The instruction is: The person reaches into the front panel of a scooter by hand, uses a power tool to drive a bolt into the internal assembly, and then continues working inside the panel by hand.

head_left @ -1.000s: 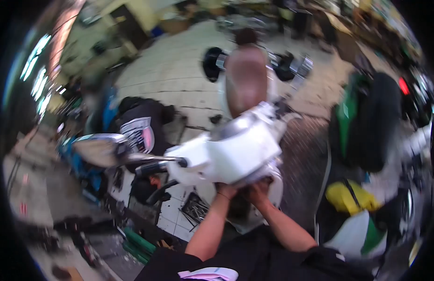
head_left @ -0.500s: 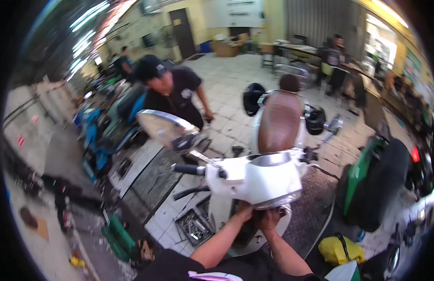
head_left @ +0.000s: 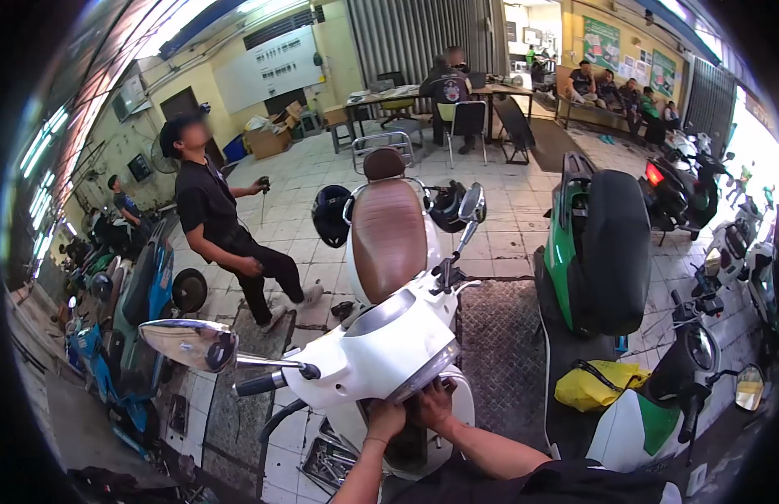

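A white scooter (head_left: 368, 357) with a brown ridged seat (head_left: 389, 239) stands with its front toward me. Both my hands are under its handlebar cover, at the dark opening in the front panel. My left hand (head_left: 384, 418) is closed there, its fingertips hidden inside the opening. Just to its right, my right hand (head_left: 434, 405) has bent fingers raised against the cover's lower edge. What either hand grips is too dark and covered to make out. A round mirror (head_left: 188, 343) and a black handlebar grip (head_left: 260, 385) stick out on the left.
A tool tray (head_left: 329, 458) lies on the floor at lower left. A green scooter (head_left: 560, 286) and a yellow bag (head_left: 595, 385) are on the right. A person in dark clothes (head_left: 213, 210) stands at left beside blue scooters (head_left: 137, 315). Others sit behind.
My view has swung up and to the right, so the scooter appears lower and further left. The nearby person, bent forward before, now stands upright. My hands stay under the handlebar cover.
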Action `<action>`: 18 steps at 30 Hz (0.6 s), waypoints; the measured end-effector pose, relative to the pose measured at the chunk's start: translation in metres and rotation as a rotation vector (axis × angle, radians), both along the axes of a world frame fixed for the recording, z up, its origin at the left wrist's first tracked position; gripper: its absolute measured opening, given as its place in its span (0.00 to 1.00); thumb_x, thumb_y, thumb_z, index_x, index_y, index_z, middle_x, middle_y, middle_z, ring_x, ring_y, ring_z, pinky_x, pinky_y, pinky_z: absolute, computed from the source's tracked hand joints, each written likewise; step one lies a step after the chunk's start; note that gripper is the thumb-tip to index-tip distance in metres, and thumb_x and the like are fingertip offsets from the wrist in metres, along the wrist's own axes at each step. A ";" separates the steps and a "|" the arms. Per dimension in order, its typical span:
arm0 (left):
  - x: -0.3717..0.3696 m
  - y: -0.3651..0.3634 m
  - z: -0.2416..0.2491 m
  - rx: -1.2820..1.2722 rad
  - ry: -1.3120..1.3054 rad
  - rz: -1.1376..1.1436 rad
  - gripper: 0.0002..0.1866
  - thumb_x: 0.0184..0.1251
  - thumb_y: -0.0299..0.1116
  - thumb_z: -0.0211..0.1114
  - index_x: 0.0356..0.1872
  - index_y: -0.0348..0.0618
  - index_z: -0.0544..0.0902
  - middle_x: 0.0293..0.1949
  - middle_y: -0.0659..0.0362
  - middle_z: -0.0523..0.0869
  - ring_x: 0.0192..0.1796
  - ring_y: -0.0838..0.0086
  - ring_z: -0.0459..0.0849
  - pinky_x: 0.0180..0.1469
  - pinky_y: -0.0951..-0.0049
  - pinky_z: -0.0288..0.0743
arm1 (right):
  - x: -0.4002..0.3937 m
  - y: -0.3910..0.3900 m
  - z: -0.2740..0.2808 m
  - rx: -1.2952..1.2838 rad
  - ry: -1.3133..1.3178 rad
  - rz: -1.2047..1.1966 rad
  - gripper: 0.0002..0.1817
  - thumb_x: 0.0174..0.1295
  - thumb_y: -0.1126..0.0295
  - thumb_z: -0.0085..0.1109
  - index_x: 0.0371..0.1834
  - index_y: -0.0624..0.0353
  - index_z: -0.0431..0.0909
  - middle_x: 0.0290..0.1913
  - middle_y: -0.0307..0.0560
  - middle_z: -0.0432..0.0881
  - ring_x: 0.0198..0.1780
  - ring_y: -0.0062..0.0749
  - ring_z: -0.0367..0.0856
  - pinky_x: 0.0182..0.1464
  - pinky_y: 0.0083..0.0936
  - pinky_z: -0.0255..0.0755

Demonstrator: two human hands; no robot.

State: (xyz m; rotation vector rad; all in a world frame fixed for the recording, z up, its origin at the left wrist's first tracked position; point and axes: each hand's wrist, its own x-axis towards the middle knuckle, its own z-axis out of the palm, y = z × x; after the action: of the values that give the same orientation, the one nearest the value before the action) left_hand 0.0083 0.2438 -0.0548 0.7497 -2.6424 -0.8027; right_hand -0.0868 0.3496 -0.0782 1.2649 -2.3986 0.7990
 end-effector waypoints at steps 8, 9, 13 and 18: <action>-0.006 -0.013 -0.001 -0.258 -0.096 -0.238 0.16 0.53 0.25 0.56 0.44 0.37 0.80 0.43 0.42 0.82 0.46 0.48 0.80 0.50 0.54 0.74 | 0.004 0.006 0.012 -0.001 -0.085 0.031 0.26 0.47 0.55 0.59 0.52 0.43 0.73 0.53 0.49 0.70 0.59 0.43 0.66 0.47 0.45 0.52; -0.009 -0.013 -0.001 -0.189 -0.248 -0.170 0.19 0.56 0.27 0.54 0.51 0.40 0.77 0.49 0.42 0.79 0.52 0.49 0.77 0.55 0.55 0.71 | 0.003 0.004 0.007 -0.050 -0.042 0.032 0.24 0.46 0.55 0.59 0.49 0.45 0.75 0.50 0.48 0.71 0.55 0.44 0.67 0.45 0.45 0.51; -0.018 -0.024 -0.034 -0.232 -0.206 -0.144 0.23 0.59 0.30 0.52 0.58 0.44 0.73 0.58 0.43 0.74 0.60 0.50 0.72 0.61 0.56 0.67 | 0.003 0.005 0.023 -0.095 -0.037 0.040 0.22 0.46 0.57 0.58 0.47 0.50 0.76 0.48 0.52 0.73 0.52 0.48 0.69 0.44 0.47 0.53; -0.031 -0.028 0.011 0.171 -0.508 -0.160 0.26 0.52 0.32 0.54 0.56 0.42 0.74 0.57 0.45 0.75 0.61 0.54 0.72 0.62 0.61 0.66 | -0.010 -0.006 -0.064 -0.238 -0.237 0.221 0.22 0.49 0.63 0.58 0.49 0.54 0.76 0.49 0.59 0.75 0.49 0.58 0.72 0.54 0.50 0.61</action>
State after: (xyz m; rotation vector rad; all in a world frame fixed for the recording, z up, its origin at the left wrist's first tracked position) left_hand -0.0223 0.2157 -0.0434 0.8923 -3.1460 -1.0026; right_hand -0.0973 0.3439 -0.1424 1.4190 -2.2727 1.3239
